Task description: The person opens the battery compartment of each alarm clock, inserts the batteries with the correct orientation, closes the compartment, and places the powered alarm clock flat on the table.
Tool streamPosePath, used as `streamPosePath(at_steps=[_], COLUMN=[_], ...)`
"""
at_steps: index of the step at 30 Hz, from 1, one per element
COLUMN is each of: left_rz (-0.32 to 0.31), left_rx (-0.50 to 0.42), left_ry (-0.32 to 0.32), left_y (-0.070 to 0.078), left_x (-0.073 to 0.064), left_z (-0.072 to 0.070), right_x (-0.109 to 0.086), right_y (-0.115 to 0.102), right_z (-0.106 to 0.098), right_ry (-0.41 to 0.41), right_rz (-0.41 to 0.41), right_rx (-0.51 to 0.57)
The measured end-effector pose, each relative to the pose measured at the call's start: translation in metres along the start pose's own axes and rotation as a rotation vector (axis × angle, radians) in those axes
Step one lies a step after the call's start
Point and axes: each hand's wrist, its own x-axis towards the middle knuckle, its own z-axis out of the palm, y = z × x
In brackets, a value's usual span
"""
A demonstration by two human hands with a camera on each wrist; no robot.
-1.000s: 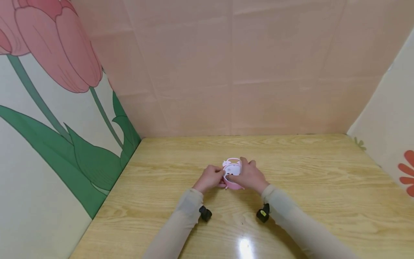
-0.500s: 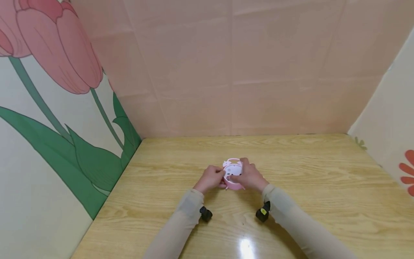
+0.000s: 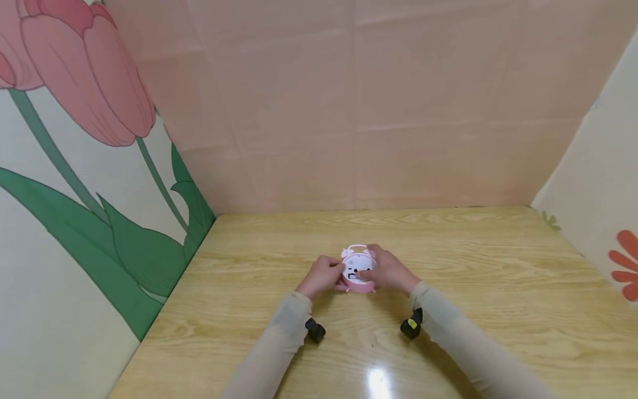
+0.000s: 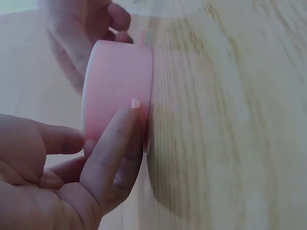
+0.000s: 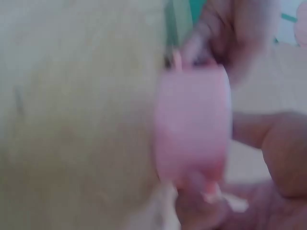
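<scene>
A small pink twin-bell alarm clock (image 3: 356, 262) is held just above or against the table, its white back toward me and its handle away from me. My left hand (image 3: 323, 275) holds its left edge with thumb and fingers. In the left wrist view, a finger lies along the pink rim (image 4: 117, 81) beside a small foot. My right hand (image 3: 391, 271) grips the right side, its thumb reaching across the back. Left of that thumb shows a dark-edged rectangular recess (image 3: 351, 276). The right wrist view is blurred, with the clock's pink side (image 5: 192, 120) between both hands.
The wood-grain table (image 3: 249, 260) extends around the hands. A pink-beige covered wall (image 3: 299, 111) stands behind it. A tulip-painted panel (image 3: 99, 166) borders the left, and a pale panel with a red flower (image 3: 625, 266) the right. Both wrists carry small black cameras.
My right hand has shifted slightly right, and its thumb has slid right across the clock's back. More of the dark-edged recess shows. The left hand keeps its hold.
</scene>
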Motion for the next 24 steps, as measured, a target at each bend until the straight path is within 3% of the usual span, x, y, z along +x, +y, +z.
streamPosePath(at_steps=[4,7,10,14,19,24], left_rz=[-0.014,-0.021,-0.023,-0.019,-0.007,-0.010], left_rx=[-0.024,-0.035,-0.039,-0.033,-0.025,-0.025], left_ry=[0.003,0.010,0.019,0.019,0.005,0.002], left_y=[-0.002,-0.003,-0.003,-0.001,-0.001,0.000], left_x=[-0.002,-0.001,-0.001,-0.001,-0.001,-0.001], left_z=[0.000,0.000,-0.001,-0.001,0.001,0.001], right_x=[-0.004,-0.005,-0.004,-0.002,-0.001,0.000], right_y=[0.010,0.014,0.019,0.030,0.040,0.043], right_z=[-0.021,-0.036,-0.044,-0.043,-0.037,-0.036], right_ry=[-0.074,-0.030,0.045,0.061,0.054,0.085], right_rz=[-0.049,-0.050,-0.056,-0.027,0.020,0.002], right_rx=[0.014,-0.018,-0.141,-0.222,-0.213,-0.225])
